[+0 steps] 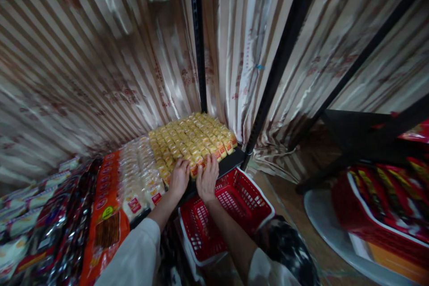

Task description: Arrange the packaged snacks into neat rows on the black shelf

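A left hand (180, 178) and right hand (207, 179) touch the front of yellow packets (189, 138) rowed on a black shelf (232, 161); whether either clamps any cannot be told. Light, even pressure should keep rows straight.

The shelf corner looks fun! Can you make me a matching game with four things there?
Things:
1. Curtain
2. Packets at the left hand and right hand
3. Basket below the hands
4. Long package beside the pale packets

Looks:
A. Red, white rim
B. Mostly orange
C. Hanging in folds
D. Yellow

Pairs: 1-C, 2-D, 3-A, 4-B
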The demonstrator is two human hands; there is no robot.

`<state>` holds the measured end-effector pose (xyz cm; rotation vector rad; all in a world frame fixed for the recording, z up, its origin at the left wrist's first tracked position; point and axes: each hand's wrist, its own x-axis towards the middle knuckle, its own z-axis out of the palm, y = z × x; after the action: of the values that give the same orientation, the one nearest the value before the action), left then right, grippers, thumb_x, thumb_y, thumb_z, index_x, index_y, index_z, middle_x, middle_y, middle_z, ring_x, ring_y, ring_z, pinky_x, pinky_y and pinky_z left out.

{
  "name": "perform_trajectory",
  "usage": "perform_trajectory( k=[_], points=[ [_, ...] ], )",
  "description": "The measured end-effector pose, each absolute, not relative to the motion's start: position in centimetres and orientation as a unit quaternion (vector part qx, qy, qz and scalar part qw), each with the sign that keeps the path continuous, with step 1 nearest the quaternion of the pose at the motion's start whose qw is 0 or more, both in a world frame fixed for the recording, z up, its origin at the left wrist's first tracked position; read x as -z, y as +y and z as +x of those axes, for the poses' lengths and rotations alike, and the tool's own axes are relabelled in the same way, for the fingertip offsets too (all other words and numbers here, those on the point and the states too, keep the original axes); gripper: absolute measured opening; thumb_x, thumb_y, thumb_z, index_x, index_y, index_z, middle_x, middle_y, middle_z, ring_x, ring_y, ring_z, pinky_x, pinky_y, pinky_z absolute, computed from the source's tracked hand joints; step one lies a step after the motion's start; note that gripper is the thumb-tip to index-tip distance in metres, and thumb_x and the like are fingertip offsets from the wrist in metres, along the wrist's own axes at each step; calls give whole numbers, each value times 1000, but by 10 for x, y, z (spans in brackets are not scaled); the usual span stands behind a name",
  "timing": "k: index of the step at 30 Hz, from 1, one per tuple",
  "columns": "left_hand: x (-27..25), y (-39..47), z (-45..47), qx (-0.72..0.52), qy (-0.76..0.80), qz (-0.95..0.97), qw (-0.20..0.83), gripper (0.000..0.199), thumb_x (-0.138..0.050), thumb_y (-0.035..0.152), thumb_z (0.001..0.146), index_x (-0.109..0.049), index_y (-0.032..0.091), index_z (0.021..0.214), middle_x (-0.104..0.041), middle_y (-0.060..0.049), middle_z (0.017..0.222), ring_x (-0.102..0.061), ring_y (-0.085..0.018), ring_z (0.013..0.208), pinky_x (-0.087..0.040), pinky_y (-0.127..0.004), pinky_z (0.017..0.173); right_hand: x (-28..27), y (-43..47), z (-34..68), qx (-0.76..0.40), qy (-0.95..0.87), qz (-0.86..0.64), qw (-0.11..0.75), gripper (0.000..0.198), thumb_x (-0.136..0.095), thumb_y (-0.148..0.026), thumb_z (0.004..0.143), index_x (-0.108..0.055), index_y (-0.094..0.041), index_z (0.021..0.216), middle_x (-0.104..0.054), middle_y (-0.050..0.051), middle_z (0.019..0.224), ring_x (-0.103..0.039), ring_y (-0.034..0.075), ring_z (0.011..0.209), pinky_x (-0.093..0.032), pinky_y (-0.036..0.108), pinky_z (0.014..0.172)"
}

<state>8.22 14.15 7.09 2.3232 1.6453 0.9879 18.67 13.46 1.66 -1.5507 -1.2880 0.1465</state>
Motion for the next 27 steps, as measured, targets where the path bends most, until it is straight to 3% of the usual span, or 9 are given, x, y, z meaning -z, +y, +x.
perform_trajectory(
  k=[6,11,15,18,21,23,27],
  points=[
    [-73,146,83,-303,549,777,66,22,-46,7,83,-63,19,93,-59,-6,92,-60,-17,86,-51,-33,81,-23,171,172,-108,-357,-698,611,60,-19,-44,93,-20,-11,144,-22,23,148,-15,32,140,-20,62,106],
    [-82,149,83,-261,546,793,67,20,-46,9,84,-63,18,85,-58,-5,86,-59,-16,78,-50,-28,73,-15,179,162,-96,-377,-734,557,62,-17,-42,93,-16,-8,145,-20,22,150,-12,32,141,-22,60,106],
    [-98,147,83,-223,554,800,55,24,-41,22,90,-64,19,84,-58,-5,86,-58,-16,75,-49,-28,72,-19,177,157,-113,-381,-766,505,61,-13,-39,94,-11,-9,146,-15,19,152,-9,29,142,-19,55,109],
    [-109,157,86,-230,560,796,-15,31,-36,27,92,-65,18,98,-59,-11,109,-55,-23,104,-44,-37,91,-25,176,156,-120,-391,-770,490,60,-12,-38,94,-9,-9,146,-14,18,153,-9,29,141,-19,56,109],
    [-111,182,90,-211,557,803,-29,38,-40,29,90,-55,16,124,-40,-12,143,-25,-30,136,-23,-50,110,-27,174,155,-107,-398,-769,489,60,-12,-38,94,-9,-9,147,-15,18,152,-12,31,141,-21,57,107],
    [-107,201,92,-164,576,801,1,46,-39,32,91,-46,16,134,-30,-12,150,-15,-30,140,-14,-53,112,-26,173,155,-101,-400,-772,484,60,-11,-38,94,-9,-9,146,-15,18,152,-12,31,141,-22,56,107],
    [-96,227,93,-67,609,787,63,54,-29,39,93,-33,17,142,-21,-11,152,-12,-26,141,-10,-52,113,-21,174,154,-82,-409,-767,487,59,-14,-36,94,-5,-11,147,-16,18,152,-11,31,141,-23,57,107]
  ],
)
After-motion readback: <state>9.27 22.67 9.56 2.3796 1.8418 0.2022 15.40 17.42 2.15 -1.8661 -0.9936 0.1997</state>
